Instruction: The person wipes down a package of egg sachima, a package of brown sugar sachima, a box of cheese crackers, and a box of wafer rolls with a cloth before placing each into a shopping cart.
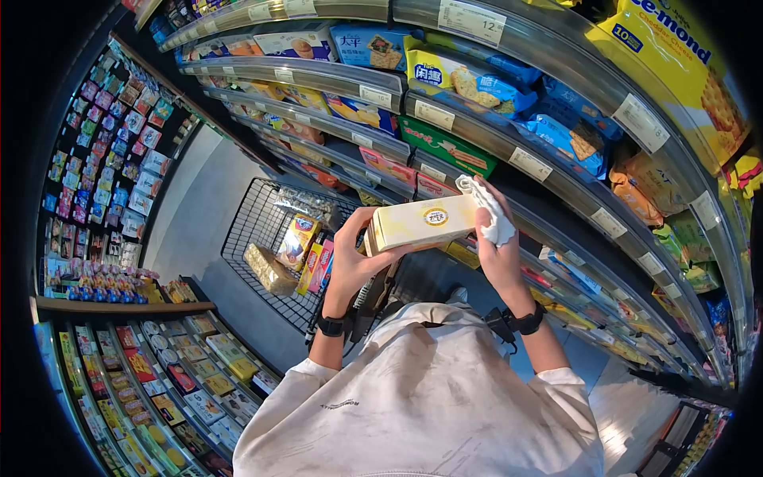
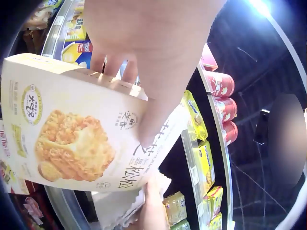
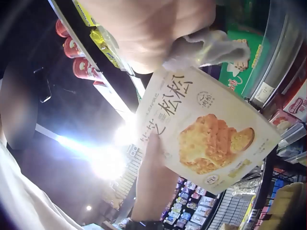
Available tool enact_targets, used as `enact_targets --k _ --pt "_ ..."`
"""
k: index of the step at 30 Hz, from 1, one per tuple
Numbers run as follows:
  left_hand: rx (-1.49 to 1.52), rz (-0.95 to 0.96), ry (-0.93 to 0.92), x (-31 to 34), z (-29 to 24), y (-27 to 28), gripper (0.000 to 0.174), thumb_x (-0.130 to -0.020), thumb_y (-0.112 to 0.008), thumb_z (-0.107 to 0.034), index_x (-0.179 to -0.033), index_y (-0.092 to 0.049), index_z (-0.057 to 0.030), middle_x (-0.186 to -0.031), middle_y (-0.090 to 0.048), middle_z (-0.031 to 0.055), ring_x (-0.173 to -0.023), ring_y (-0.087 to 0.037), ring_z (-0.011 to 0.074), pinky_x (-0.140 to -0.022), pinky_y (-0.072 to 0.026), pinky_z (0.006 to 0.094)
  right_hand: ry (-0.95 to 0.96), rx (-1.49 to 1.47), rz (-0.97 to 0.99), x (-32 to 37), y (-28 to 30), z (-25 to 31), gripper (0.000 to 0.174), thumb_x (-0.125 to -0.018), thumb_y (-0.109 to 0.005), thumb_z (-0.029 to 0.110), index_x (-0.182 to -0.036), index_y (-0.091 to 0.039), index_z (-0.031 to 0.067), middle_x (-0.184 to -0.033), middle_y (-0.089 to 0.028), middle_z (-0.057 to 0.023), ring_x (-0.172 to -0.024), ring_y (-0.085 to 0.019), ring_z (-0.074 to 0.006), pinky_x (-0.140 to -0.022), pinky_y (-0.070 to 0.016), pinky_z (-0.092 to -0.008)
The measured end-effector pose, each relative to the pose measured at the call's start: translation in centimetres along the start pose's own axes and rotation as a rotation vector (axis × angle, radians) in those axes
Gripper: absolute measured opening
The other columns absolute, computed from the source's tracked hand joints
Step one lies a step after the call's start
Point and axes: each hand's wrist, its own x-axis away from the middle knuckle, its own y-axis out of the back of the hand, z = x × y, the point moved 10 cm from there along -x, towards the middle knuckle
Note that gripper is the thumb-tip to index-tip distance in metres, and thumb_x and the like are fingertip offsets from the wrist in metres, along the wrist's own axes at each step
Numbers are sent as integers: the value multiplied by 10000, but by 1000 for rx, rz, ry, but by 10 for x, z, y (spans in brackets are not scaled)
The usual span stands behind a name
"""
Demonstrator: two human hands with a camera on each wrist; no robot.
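A cream-coloured cracker box (image 1: 413, 225), with a round yellow emblem on its narrow side, is held up in front of the chest between both hands. My left hand (image 1: 347, 261) grips its left end, thumb along the near side. At the other end, my right hand (image 1: 501, 258) pinches a crumpled white cloth (image 1: 494, 213) against the box. The left wrist view shows the printed crackers on the broad face of the box (image 2: 76, 143), with the left thumb pressed on that face. In the right wrist view, the cloth (image 3: 206, 50) bunches at the box's top edge under the right hand.
A black wire shopping cart (image 1: 242, 226) stands ahead to the left, holding several packages. Shelves of snacks with price-tag rails (image 1: 517, 151) curve along the right. A green box (image 1: 447, 147) sits on the shelf behind the held box. More stocked shelving (image 1: 163, 381) lines the lower left.
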Motion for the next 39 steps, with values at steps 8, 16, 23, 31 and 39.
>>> enact_targets --k 8,16,23,31,39 --pt "-270 -62 -196 -3 -33 -3 543 -680 -895 -110 -1165 -666 -25 -1177 -691 108 -1166 -613 292 -1026 -466 407 71 76 -60 4 3 6 491 -1042 -545 169 -1467 -359 9 -1439 -525 -176 -1341 -508 -243 -1107 -396 -366" --pt "-395 -64 -252 -2 -30 -6 614 -589 -855 -15 -1175 -670 -30 -1198 -681 118 -1236 -573 331 -1050 -464 439 257 336 -228 9 27 28 257 -1020 -553 123 -1236 -593 -9 -1265 -585 -132 -1136 -584 -286 -1010 -442 -386" --pt "-347 -126 -207 -4 -31 -14 642 -570 -868 9 -1176 -657 -22 -1246 -633 144 -1198 -605 328 -1012 -483 414 232 186 259 25 -44 44 490 -923 -609 -26 -1406 -551 31 -1493 -496 -109 -1399 -473 -253 -1139 -386 -385" --pt "-410 -134 -244 -2 -34 -15 681 -551 -834 49 -1202 -646 -15 -1268 -615 149 -1211 -596 326 -1008 -487 410 165 163 183 17 -39 22 500 -903 -633 7 -1399 -579 48 -1526 -475 -86 -1442 -415 -281 -1173 -353 -407" --pt "-476 -53 -275 -2 -39 -22 635 -575 -830 26 -1183 -662 -43 -1231 -633 132 -1211 -589 330 -1001 -490 414 349 334 342 10 -45 39 665 -898 -716 293 -1487 -484 91 -1518 -462 -113 -1402 -449 -325 -1159 -372 -468"
